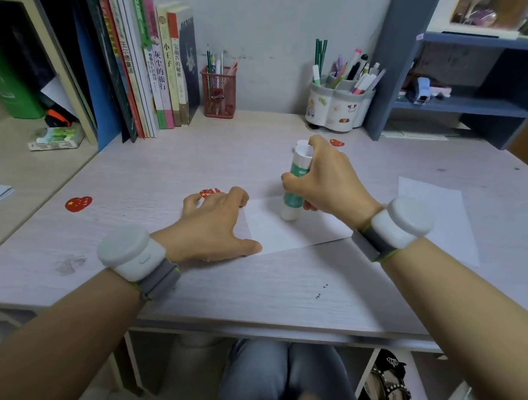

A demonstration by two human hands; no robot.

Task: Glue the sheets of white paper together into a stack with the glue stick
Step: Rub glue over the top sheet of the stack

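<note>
**A:** Pale wood-grain desk against a grey wall. Row of books far left, red mesh pen holder beside them, white pen pot further right, blue shelf unit at far right. Red heart stickers on the desk top.

**B:** Where's your paper?

**A:** One white sheet lies flat mid-desk, directly in front of you. A second white sheet lies flat to the right, partly under your right wrist, apart from the first as far as I can tell.

**B:** Left hand?

**A:** Your left hand is flat, palm down, fingers spread and straight, gripping nothing. It covers the left edge of the mid-desk sheet; thumb lies along the near edge, fingertips reach past the far-left corner onto bare desk by a sticker.

**B:** Right hand?

**A:** Your right hand is curled round the glue stick, fingers wrapped on the green-and-white barrel. The stick is tilted, lower white end toward you and down at the sheet, upper end leaning away. The lower end sits over the middle of the sheet, just right of your left hand. Can't tell if the tip actually touches the paper.

**B:** Cap?

**A:** There's a white piece at the upper end of the stick, at your thumb. Can't tell if it's the cap or the base.

**B:** Wrists?

**A:** White wrist devices on grey straps, one on each.
</note>
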